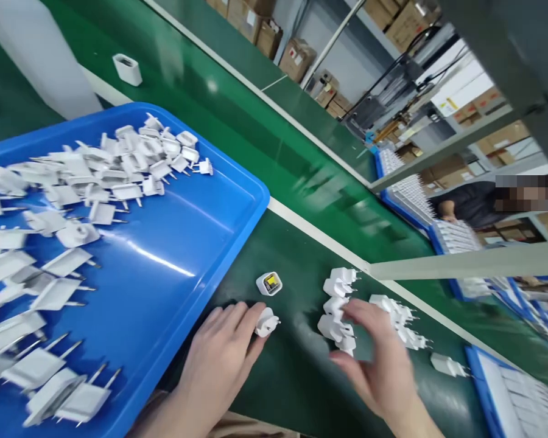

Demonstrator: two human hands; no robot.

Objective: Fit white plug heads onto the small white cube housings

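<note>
Holding 1 white plug [266, 323], left hand [223, 347]; carton labels [293, 53] illegibly small.

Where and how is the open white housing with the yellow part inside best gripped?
Probably by the outer side walls of the white housing, pinched from the right: the left hand, holding a white plug, occupies the near side. The housing's open end faces the camera and exposes the yellow part, so avoid pressing on that opening.

Plug pieces [58, 293] lie in the left tray [164, 240] — chargers [334, 328] on the table [296, 258] at right, a housing [264, 286] between.
</note>
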